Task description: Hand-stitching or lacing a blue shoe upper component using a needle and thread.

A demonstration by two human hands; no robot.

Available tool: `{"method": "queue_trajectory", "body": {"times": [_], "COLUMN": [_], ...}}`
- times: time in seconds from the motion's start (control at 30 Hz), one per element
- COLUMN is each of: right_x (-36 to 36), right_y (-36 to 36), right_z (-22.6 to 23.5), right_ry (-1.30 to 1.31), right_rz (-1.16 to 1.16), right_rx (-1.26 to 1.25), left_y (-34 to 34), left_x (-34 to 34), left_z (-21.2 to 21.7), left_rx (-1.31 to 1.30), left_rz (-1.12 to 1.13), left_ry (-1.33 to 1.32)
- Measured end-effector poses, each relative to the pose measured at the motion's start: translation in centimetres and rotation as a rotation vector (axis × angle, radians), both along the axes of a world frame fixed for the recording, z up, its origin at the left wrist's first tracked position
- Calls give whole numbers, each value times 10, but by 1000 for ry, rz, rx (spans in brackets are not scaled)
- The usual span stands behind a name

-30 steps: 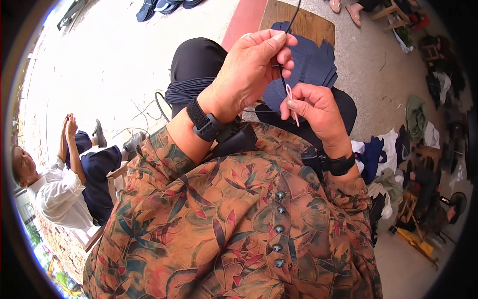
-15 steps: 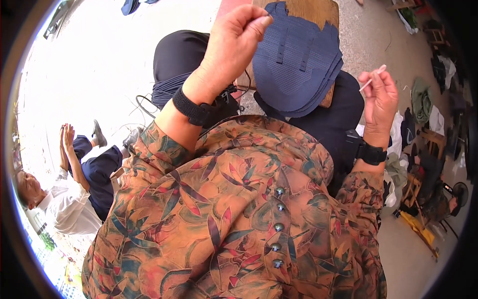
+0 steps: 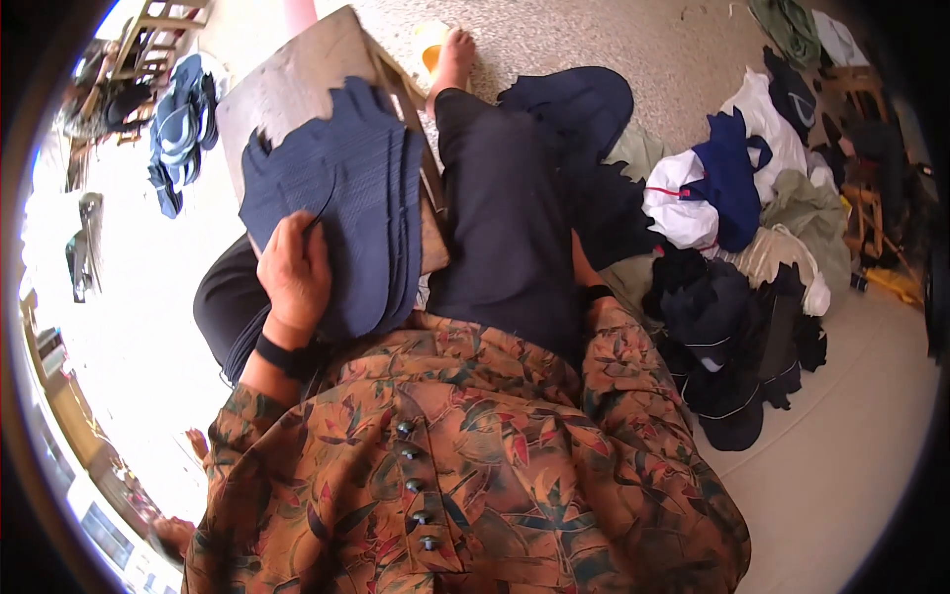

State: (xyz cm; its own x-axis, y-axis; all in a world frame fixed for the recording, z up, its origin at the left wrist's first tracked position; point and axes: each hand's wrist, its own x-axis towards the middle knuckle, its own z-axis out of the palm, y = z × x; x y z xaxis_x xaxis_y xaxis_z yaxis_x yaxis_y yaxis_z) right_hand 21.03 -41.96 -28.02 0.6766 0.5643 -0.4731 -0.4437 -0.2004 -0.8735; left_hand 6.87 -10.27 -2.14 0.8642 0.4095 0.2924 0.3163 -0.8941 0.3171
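Note:
A stack of dark blue, jagged-edged fabric pieces [image 3: 371, 247] lies on a wooden bench [image 3: 332, 54] between my legs. My left hand [image 3: 297, 265] is closed over the near left part of the stack. From its fingertips rises a thin dark cord [image 3: 328, 198], curving over the top piece. My right hand [image 3: 584, 263] hangs down beyond my right thigh. Only its wrist side shows, so its fingers and anything in them are hidden.
Dark fabric pieces [image 3: 584, 104] lie right of my leg. Farther right are white bundles [image 3: 678, 213], a blue cloth [image 3: 727, 178] and a heap of black pieces [image 3: 712, 297]. More blue pieces [image 3: 178, 129] lie at the far left. A bare foot [image 3: 455, 59] rests ahead.
My left hand has come down from the air onto the stack, where a dark cord now shows. My right hand, earlier raised with a thin whitish stick, has dropped beside my thigh. The view has swung.

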Motion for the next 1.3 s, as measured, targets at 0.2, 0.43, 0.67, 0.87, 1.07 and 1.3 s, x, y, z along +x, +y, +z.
{"method": "queue_trajectory", "body": {"times": [0.2,0.43,0.67,0.87,1.07,1.3], "right_x": [6,4,15,47,128,257], "right_y": [2,61,62,31,219,365], "right_z": [-60,-127,-102,-10,-68,-154], "right_ry": [-156,-408,-587,-680,-1037,-1385], "right_rz": [52,356,480,760,239,-486], "right_rx": [-193,-418,-464,-392,-540,-730], "left_y": [-5,1,3,-2,2,-2], "left_x": [10,4,1,11,-2,13], "left_z": [-3,-10,-6,-10,6,-3], "left_rx": [-37,68,12,-40,-25,-105], "left_rz": [-48,-70,-22,-16,17,-51], "left_ry": [32,79,103,68,7,40]}}
